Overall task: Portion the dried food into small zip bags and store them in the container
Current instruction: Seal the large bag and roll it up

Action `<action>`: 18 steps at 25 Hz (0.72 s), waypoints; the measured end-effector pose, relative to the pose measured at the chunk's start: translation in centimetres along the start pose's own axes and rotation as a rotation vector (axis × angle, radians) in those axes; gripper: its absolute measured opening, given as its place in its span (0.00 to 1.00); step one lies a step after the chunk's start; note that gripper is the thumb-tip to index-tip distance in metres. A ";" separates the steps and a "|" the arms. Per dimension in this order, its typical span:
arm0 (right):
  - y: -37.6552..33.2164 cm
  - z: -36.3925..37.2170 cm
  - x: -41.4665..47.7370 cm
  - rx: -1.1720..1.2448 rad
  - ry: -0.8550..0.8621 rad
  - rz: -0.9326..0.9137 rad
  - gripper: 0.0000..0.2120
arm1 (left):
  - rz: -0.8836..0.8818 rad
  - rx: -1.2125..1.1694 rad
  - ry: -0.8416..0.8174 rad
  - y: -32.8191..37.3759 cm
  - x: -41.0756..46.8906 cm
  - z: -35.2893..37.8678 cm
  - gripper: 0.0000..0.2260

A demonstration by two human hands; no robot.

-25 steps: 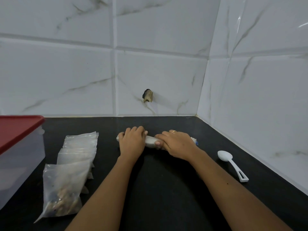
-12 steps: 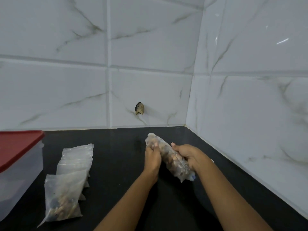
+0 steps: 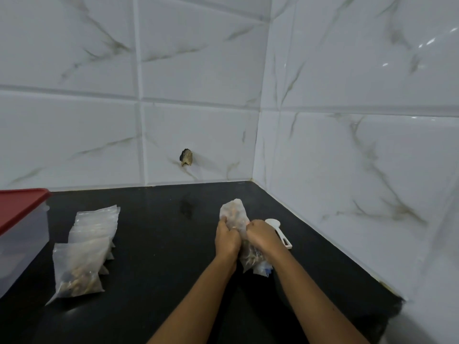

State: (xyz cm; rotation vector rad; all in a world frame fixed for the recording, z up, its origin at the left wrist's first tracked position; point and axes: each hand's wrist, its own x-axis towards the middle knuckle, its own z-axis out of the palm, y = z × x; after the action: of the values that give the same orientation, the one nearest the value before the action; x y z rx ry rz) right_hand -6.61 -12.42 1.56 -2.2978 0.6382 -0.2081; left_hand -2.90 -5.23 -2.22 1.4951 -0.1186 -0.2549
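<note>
Both hands hold a large bag (image 3: 232, 210) of brown dried food above the black counter (image 3: 161, 249), near the tiled corner. The left hand (image 3: 226, 239) and the right hand (image 3: 263, 235) have their fingers curled tightly round its middle. At far left stands a clear container (image 3: 23, 247) under a red lid (image 3: 21, 207); its contents cannot be made out. Beside it lies a small zip bag (image 3: 77, 269) partly filled with dried food, overlapping a row of flat zip bags (image 3: 98, 224). A white spoon (image 3: 272, 223) lies behind the right hand, partly hidden.
</note>
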 end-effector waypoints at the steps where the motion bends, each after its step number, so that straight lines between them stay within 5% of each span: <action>1: 0.3 -0.1 -0.1 -0.035 0.029 -0.021 0.18 | 0.011 0.011 -0.005 -0.1 -0.3 0.3 0.26; 11: 2.8 -1.7 -0.3 0.029 0.015 0.079 0.19 | 0.128 0.255 -0.075 0.3 -2.8 2.4 0.26; 15: 3.0 -2.6 -1.7 -0.126 0.176 -0.176 0.13 | 0.277 0.567 -0.111 0.5 -3.9 1.6 0.25; 18: 3.1 -2.5 -3.4 -0.178 0.058 -0.345 0.18 | 0.345 0.980 -0.241 -0.3 -4.9 1.3 0.26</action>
State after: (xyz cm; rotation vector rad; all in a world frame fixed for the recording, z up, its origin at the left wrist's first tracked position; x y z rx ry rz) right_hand -11.59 -14.15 1.33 -2.5729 0.2933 -0.3957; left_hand -7.96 -5.36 -2.07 2.3645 -0.7748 -0.0862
